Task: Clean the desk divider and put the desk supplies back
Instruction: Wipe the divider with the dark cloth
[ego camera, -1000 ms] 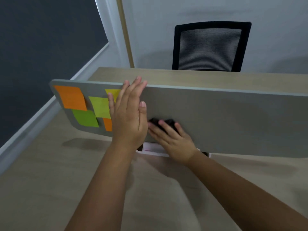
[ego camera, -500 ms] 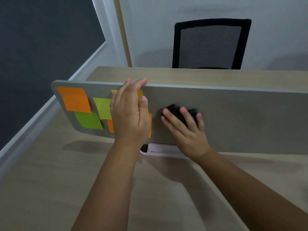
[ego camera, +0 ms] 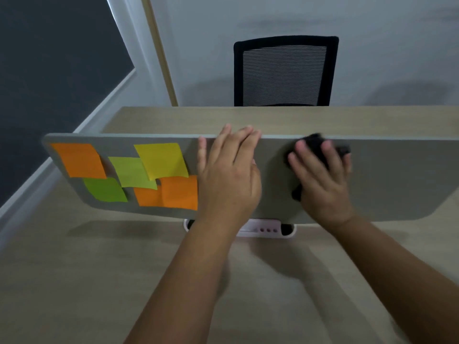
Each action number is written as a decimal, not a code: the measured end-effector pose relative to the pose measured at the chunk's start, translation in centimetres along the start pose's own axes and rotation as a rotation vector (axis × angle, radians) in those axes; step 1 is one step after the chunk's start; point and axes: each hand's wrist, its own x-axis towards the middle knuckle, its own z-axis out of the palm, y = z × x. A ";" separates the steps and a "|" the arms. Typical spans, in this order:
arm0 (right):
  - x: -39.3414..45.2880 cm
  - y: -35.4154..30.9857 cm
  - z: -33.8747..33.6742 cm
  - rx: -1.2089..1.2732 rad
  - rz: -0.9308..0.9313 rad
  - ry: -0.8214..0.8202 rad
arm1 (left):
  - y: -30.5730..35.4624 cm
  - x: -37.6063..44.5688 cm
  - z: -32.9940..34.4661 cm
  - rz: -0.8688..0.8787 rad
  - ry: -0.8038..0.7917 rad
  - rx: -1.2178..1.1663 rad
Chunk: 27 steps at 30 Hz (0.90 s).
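A long grey desk divider [ego camera: 397, 180] stands upright across the wooden desk [ego camera: 87, 269]. Several orange, green and yellow sticky notes [ego camera: 159, 161] cover its left part. My left hand [ego camera: 229, 177] lies flat and open against the panel, fingertips at its top edge, just right of the notes. My right hand [ego camera: 323, 180] presses a black cloth [ego camera: 315, 142] against the panel near the top edge, and the hand hides most of the cloth. A white clamp base [ego camera: 268, 229] sits under the divider between my forearms.
A black mesh office chair [ego camera: 285, 73] stands behind the far side of the desk. A dark wall panel [ego camera: 49, 58] with a white frame runs along the left. A pale wall is behind the chair.
My right hand has swept the black cloth up and to the right along the panel, from its lower part to near the top edge. My left hand stays pressed flat on the panel.
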 end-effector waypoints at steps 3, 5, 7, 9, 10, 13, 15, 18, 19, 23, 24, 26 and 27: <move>-5.8 -1.5 2.0 -0.077 -0.292 -0.204 | 1.7 0.0 0.7 0.025 -0.018 -0.016; -9.5 -1.3 2.5 -0.173 -0.498 -0.329 | 2.5 0.1 1.1 0.050 -0.036 -0.019; -10.1 -0.5 2.0 -0.193 -0.563 -0.367 | 2.9 0.2 1.4 0.055 -0.034 -0.029; -8.2 1.1 0.7 -0.150 -0.482 -0.282 | 3.0 0.1 1.6 0.046 -0.021 -0.037; -6.5 2.1 -0.2 -0.121 -0.389 -0.195 | 2.9 0.1 1.7 0.043 -0.017 -0.036; -2.1 6.1 -2.1 -0.093 -0.111 0.033 | 2.9 -0.1 2.1 0.027 -0.019 -0.039; -1.9 7.3 -2.3 -0.082 -0.012 0.073 | 3.1 -0.2 2.3 0.008 -0.009 -0.050; -7.0 5.1 -0.8 -0.139 -0.165 -0.163 | 3.4 -0.1 2.4 -0.023 0.017 -0.055; -9.7 4.3 -0.2 -0.190 -0.307 -0.296 | 3.7 0.0 2.4 -0.031 0.021 -0.055; -13.6 4.3 0.1 -0.209 -0.669 -0.570 | 4.0 0.0 2.3 -0.044 0.018 -0.052; -12.7 5.1 -0.3 -0.173 -0.664 -0.534 | 4.0 -0.1 2.4 -0.045 0.017 -0.049; -9.6 6.9 -1.5 -0.111 -0.523 -0.356 | 3.9 -0.1 2.5 -0.047 0.016 -0.045; -7.7 8.0 -2.3 -0.090 -0.397 -0.261 | 4.0 -0.2 2.5 -0.052 0.019 -0.047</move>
